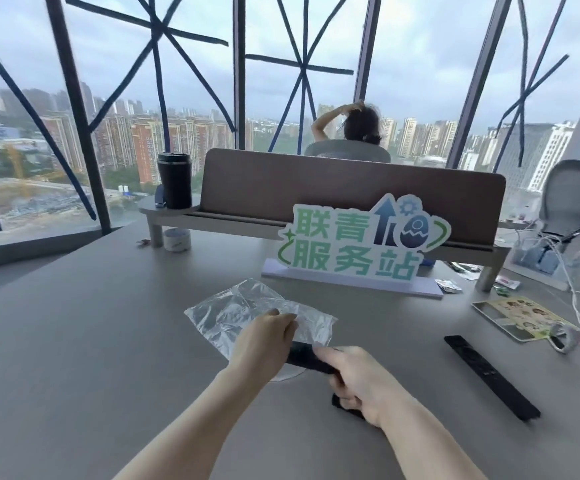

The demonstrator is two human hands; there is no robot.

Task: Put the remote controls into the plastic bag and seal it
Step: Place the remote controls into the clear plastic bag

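Note:
A clear plastic bag (233, 313) lies crumpled on the grey table (74, 358) in the head view. My left hand (264, 337) pinches the bag's near edge at its mouth. My right hand (361, 382) grips a black remote control (307, 360), whose front end points at the bag's opening and sits just at it. The remote's rear end shows below my palm. A second, longer black remote (489, 375) lies flat on the table to the right, untouched.
A green and white standing sign (357, 244) stands behind the bag. A brown desk divider (316, 188) with a black tumbler (174, 180) runs across the back. White cables (579, 306), a printed card (520, 317) and small packets lie at the right. A person sits beyond the divider.

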